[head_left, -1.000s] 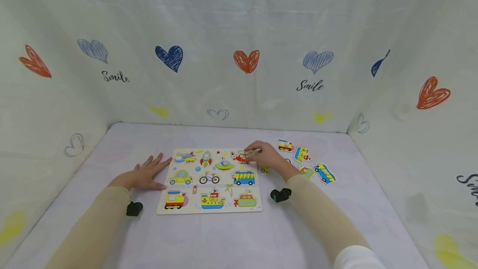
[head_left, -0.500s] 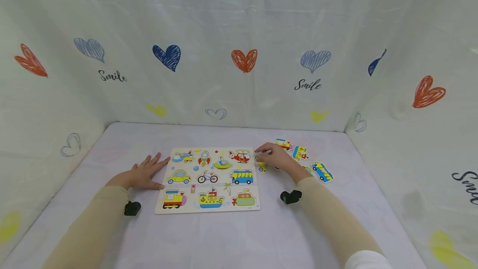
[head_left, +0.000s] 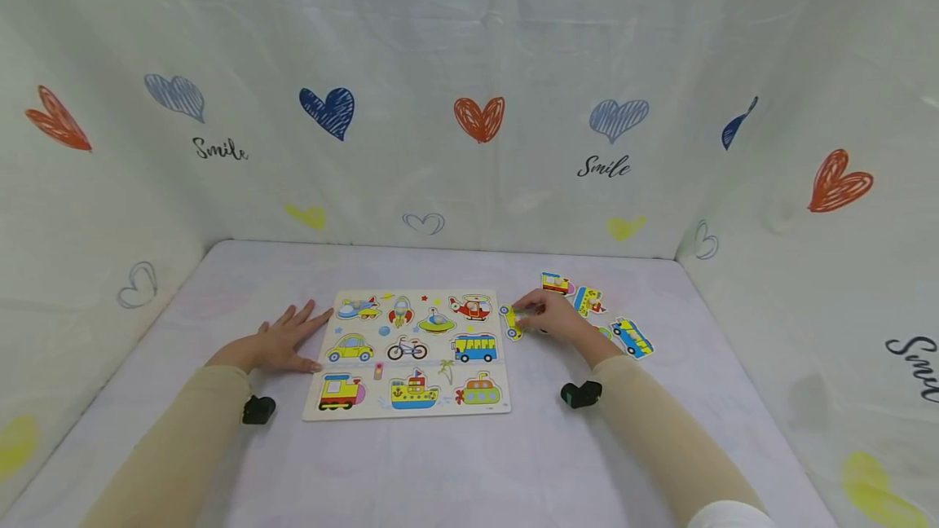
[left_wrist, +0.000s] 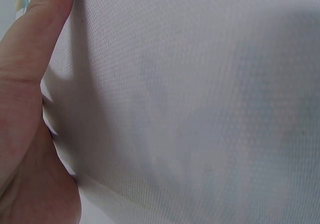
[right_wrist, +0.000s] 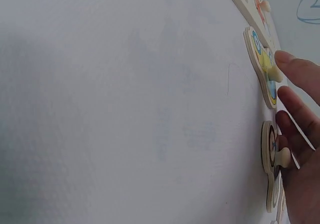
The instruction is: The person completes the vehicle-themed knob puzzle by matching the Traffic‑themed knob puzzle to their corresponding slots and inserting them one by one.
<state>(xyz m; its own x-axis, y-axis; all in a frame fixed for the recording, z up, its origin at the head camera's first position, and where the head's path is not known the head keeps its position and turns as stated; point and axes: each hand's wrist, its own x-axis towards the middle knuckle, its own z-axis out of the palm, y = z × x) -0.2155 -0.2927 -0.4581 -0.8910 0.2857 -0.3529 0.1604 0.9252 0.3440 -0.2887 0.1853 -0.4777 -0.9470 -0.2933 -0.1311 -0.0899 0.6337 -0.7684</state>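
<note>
My left hand (head_left: 282, 341) lies spread at the left edge of a white puzzle board (head_left: 421, 418) printed with vehicles; in the left wrist view, its thumb (left_wrist: 35, 39) shows against the cloth. Just off the board's right edge lies a yellow car piece (head_left: 511, 324) with a small wooden knob. My right hand (head_left: 546, 312) reaches over it, thumb and forefinger apart on either side of the knob (right_wrist: 275, 74). Below those fingers, in the right wrist view, sits a bicycle piece (right_wrist: 270, 159), mostly covered by the hand in the head view. A helicopter piece (head_left: 471, 308) sits at the board's top right.
Right of the hand lie a train piece (head_left: 557, 283), a ship piece (head_left: 588, 301) and a blue bus piece (head_left: 632, 337). Part of a green piece (head_left: 604, 332) shows beside my wrist. A white curtain (head_left: 411, 161) with hearts surrounds the cloth-covered table (head_left: 411, 479).
My right hand has let go of the helicopter piece at the board's top right and moved right to the yellow car piece. The left hand stays at the board's edge.
</note>
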